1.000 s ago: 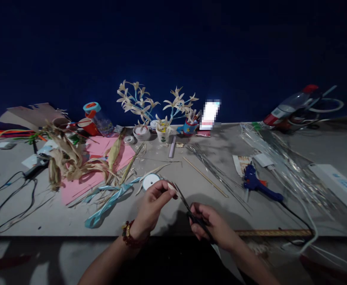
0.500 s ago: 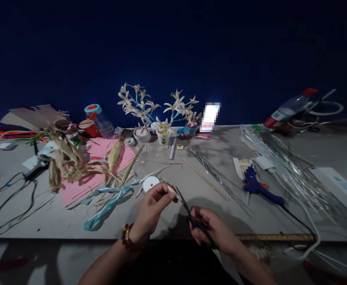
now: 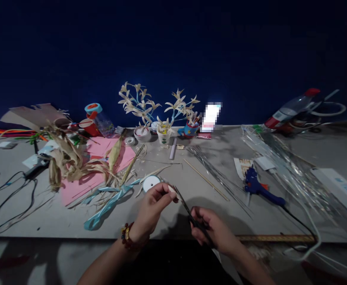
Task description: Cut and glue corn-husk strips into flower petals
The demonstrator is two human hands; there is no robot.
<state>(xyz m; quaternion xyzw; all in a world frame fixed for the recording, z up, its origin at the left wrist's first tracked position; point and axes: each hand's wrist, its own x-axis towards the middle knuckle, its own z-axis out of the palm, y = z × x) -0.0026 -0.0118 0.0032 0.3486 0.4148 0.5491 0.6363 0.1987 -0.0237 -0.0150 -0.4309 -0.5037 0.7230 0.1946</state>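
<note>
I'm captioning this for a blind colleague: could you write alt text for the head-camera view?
A person's right hand holds dark scissors close to a small pale piece pinched in the left hand. Dried husks, pink paper and a blue glue gun lie on the grey table.

No lettering or numbers readable anywhere in frame. Clear bottle, upper right: red-and-white label, print too small. White cup, upper centre: small green mark (shape too small to tell). Blue cup, just right of it: yellow patch, details lost. Bright screen, farther right: pixelated, content hidden. Pale packet, right of centre: brownish print, blurred. Yellowish strip, lower right: fine marks, illegible.
</note>
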